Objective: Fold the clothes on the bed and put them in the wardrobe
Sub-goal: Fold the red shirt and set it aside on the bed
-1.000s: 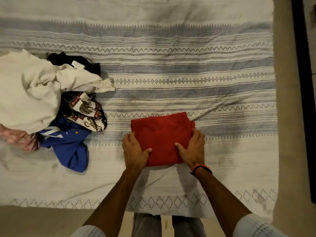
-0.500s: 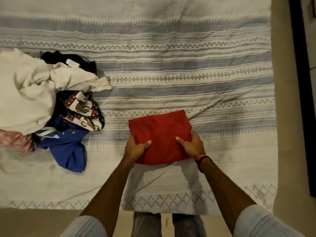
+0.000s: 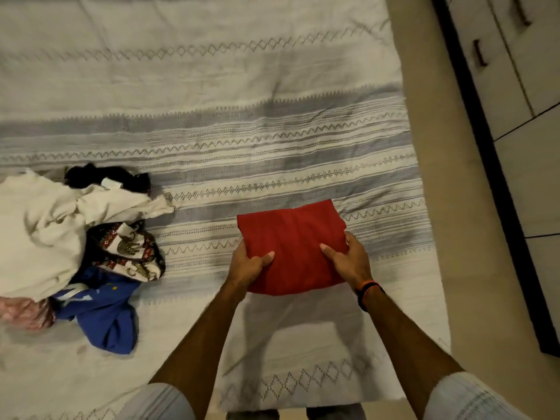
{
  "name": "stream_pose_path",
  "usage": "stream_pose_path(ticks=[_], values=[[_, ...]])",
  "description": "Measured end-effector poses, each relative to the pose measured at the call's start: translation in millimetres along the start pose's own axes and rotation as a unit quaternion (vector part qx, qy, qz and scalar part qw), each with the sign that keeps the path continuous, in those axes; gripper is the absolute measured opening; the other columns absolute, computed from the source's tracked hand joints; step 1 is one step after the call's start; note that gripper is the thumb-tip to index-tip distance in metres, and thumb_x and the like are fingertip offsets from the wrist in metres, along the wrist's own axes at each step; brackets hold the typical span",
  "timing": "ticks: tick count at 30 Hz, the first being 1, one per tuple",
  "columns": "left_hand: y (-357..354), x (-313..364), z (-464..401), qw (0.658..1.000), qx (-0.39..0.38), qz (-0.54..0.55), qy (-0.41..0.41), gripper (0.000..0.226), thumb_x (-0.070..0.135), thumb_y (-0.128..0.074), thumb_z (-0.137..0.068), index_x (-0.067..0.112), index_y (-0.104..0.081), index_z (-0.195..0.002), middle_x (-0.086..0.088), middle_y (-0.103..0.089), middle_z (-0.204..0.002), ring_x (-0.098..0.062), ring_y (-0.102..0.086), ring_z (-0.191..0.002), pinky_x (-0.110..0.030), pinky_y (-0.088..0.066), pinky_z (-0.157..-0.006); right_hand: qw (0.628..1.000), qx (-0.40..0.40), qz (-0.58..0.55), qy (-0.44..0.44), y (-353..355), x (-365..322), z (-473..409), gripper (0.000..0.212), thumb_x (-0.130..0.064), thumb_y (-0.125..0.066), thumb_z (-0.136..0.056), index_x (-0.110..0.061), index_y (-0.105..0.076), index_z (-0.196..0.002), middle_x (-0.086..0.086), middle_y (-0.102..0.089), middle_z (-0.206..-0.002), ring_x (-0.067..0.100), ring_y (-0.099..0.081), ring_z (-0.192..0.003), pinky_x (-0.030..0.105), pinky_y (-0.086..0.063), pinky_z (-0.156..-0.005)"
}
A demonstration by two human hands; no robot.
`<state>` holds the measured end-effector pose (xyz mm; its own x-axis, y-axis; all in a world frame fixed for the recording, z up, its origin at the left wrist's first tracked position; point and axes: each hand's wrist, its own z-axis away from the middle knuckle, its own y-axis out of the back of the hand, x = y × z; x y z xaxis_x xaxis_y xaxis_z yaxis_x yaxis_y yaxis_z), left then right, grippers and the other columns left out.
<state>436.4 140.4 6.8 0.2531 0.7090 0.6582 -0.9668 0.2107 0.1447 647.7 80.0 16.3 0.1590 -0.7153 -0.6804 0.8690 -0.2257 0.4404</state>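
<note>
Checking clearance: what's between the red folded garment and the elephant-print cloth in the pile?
Head view: only bare striped bedspread lies between the red folded garment and the elephant-print cloth; nothing else is there.

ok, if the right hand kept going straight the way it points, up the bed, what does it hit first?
Nothing solid: the right hand already grips the folded red cloth. Beyond the cloth there is only striped bedspread, as far as the view shows. Height above the bed is unclear.
</note>
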Motion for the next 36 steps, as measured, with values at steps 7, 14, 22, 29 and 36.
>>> stream_pose_path(ticks=[7,14,22,29,36], values=[[-102.5,62.5,-19.0,1.000,-0.019,0.004,-0.016,0.069,0.017,-0.081,-0.079,0.019,-0.048,-0.140,-0.003,-0.063,-0.128,-0.025,-0.061,-0.113,-0.048,-0.050,-0.100,0.999,0.038,-0.012,0.009,99.3,-11.6,-61.6,0.062,-0.033,-0.078,-0.082,-0.016,-0.054,-0.136,0.003,-0.062,-0.130,0.024,-0.060,-0.115,0.044,-0.049,-0.102],[-190.8,110.4,-56.0,0.998,-0.056,0.007,-0.017,0.062,0.011,-0.077,-0.082,0.018,-0.049,-0.136,-0.001,-0.063,-0.122,-0.022,-0.061,-0.110,-0.042,-0.051,-0.096,0.998,0.067,-0.018,0.006,175.2,-10.7,-128.0,0.062,-0.034,-0.076,-0.083,-0.015,-0.053,-0.137,0.004,-0.062,-0.129,0.024,-0.061,-0.114,0.043,-0.050,-0.101],[-226.0,106.1,-106.7,0.994,-0.018,-0.105,0.003,0.065,0.018,-0.078,-0.081,0.012,-0.045,-0.136,-0.007,-0.063,-0.125,-0.024,-0.067,-0.101,-0.041,-0.061,-0.078,0.997,0.051,0.051,-0.015,201.3,2.0,-179.6,0.062,-0.021,-0.070,-0.090,-0.015,-0.042,-0.145,0.007,-0.057,-0.138,0.027,-0.055,-0.125,0.035,-0.043,-0.104],[-219.9,94.6,-106.4,0.992,-0.059,-0.108,0.031,0.060,0.011,-0.076,-0.083,0.007,-0.048,-0.137,-0.009,-0.060,-0.130,-0.023,-0.066,-0.105,-0.036,-0.060,-0.079,0.995,0.023,0.090,-0.040,196.8,17.0,-182.7,0.073,-0.020,-0.070,-0.089,-0.011,-0.033,-0.151,0.013,-0.046,-0.148,0.029,-0.046,-0.135,0.042,-0.040,-0.112],[-197.5,111.0,-59.0,0.992,-0.034,-0.118,0.011,0.069,0.013,-0.076,-0.084,0.006,-0.041,-0.143,-0.013,-0.052,-0.141,-0.027,-0.057,-0.118,-0.022,-0.049,-0.065,0.997,0.034,0.061,0.010,194.2,-6.6,-139.8,0.055,-0.015,-0.071,-0.089,-0.011,-0.046,-0.137,0.008,-0.056,-0.135,0.020,-0.056,-0.117,0.037,-0.049,-0.101]])
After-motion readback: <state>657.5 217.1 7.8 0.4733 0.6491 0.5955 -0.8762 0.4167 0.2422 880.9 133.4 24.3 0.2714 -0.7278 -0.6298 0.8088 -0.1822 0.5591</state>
